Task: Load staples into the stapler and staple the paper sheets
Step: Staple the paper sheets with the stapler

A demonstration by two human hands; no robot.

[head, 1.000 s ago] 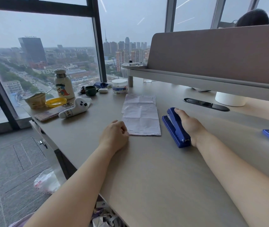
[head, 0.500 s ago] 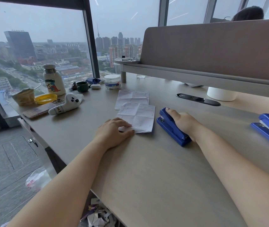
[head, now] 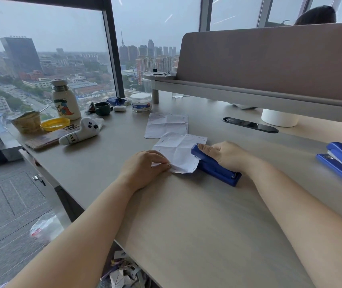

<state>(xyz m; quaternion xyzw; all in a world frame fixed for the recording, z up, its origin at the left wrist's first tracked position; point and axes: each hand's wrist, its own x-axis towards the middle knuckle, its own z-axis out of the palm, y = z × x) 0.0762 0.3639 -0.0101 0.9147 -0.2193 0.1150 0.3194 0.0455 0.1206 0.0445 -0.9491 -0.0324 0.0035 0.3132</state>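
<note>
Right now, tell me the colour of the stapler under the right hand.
Blue stapler; the head view shows it best.

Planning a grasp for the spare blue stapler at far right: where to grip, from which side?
Grip the spare stapler across its flat sides near the closed rear end, with the right hand coming from above. It lies free on the desk with its top arm raised and its mouth open toward the desk middle, so the front is a poor grip.

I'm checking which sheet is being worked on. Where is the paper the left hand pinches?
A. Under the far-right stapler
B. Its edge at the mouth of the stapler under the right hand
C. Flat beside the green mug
B: the left hand pinches the creased paper, whose right edge meets the front of the stapler under the right hand.
</note>
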